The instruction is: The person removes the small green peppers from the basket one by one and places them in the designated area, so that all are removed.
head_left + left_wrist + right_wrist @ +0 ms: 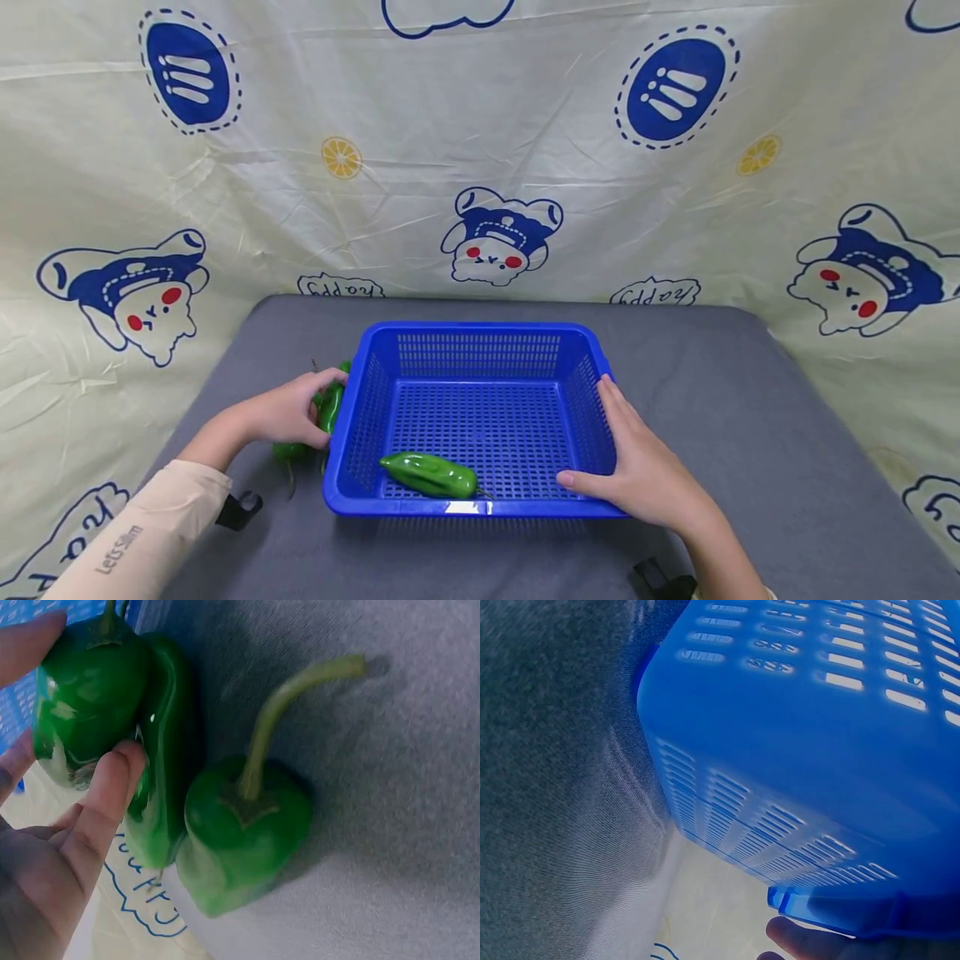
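A blue plastic basket [480, 507] with slotted walls stands upright on the grey cloth. One long green pepper [429, 475] lies inside it along the near wall. Just outside the basket's left side, my left hand [281, 410] grips a glossy green pepper [94, 671] between thumb and fingers. A second, slimmer pepper [166, 705] is right beside the held one, and a third pepper [244, 832] with a long curved stem lies on the cloth. My right hand [648, 467] holds the basket's near right corner, thumb over the front rim and fingers along the right rim.
A grey cloth [750, 450] covers the table, which ends at a printed cream curtain [405, 225] behind. Dark straps [238, 510] show under both wrists.
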A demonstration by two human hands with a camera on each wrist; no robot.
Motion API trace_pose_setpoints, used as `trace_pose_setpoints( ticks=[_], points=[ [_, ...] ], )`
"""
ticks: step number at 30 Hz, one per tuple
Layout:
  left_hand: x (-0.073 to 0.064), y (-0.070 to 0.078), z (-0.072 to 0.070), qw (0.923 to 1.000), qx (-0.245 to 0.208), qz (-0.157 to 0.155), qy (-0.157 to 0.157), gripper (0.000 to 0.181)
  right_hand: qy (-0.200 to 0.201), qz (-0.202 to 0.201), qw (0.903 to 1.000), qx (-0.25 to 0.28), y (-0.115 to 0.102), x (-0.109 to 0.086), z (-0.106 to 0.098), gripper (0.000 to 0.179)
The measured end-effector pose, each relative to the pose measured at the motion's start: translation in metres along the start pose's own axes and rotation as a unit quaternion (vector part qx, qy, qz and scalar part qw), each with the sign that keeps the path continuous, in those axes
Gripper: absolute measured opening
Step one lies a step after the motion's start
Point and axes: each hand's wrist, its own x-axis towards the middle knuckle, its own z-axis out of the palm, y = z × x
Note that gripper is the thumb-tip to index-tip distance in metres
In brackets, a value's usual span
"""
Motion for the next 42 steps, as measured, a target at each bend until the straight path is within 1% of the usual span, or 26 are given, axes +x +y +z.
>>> trace_pose_setpoints(
  ticks=[2,5,11,14,18,21,25,27,31,34,38,41,42],
  points=[
    [0.001,0.002,0.004,0.9992,0.039,-0.004,0.004,0.088,0.000,0.001,1.0000,0.002,0.000,0.000,0.000,0.128],
    [0.003,0.006,0.009,0.9970,0.077,-0.008,0.009,0.095,0.001,0.000,1.0000,0.002,0.000,0.000,0.000,0.128],
    [0.006,0.011,0.017,0.9905,0.136,-0.016,0.013,0.091,0.000,-0.001,1.0000,0.005,0.001,0.000,0.002,0.128],
    [0.005,0.012,0.019,0.9883,0.150,-0.026,0.005,0.087,0.001,0.000,1.0000,0.006,0.001,0.000,0.001,0.128],
    [0.000,0.013,0.018,0.9893,0.140,-0.042,-0.007,0.095,0.002,0.001,1.0000,0.007,0.001,-0.001,0.001,0.128],
    [-0.005,0.012,0.015,0.9910,0.124,-0.051,-0.002,0.101,0.002,0.000,1.0000,0.008,0.001,-0.001,0.001,0.128],
    [-0.013,0.010,0.010,0.9926,0.102,-0.065,0.011,0.096,0.003,-0.001,0.9999,0.010,0.001,-0.001,0.001,0.128],
    [-0.017,0.009,0.006,0.9939,0.088,-0.065,0.018,0.094,0.003,-0.002,0.9999,0.010,0.001,-0.001,0.001,0.129],
    [-0.021,0.010,-0.005,0.9948,0.085,-0.045,0.033,0.088,0.004,-0.004,1.0000,0.007,0.002,-0.001,0.000,0.129],
    [-0.024,0.015,-0.016,0.9938,0.092,-0.030,0.054,0.084,0.006,-0.007,0.9999,0.007,0.001,-0.001,-0.001,0.129],
    [-0.024,0.030,-0.027,0.9896,0.101,-0.006,0.102,0.078,0.007,-0.007,0.9999,0.010,0.000,-0.002,-0.002,0.128],
    [-0.022,0.042,-0.031,0.9850,0.102,0.013,0.138,0.071,0.008,-0.009,0.9999,0.010,0.000,-0.003,-0.002,0.127],
    [-0.020,0.046,-0.031,0.9841,0.100,0.020,0.146,0.069,0.008,-0.010,0.9999,0.011,0.000,-0.003,-0.002,0.126]
  ],
)
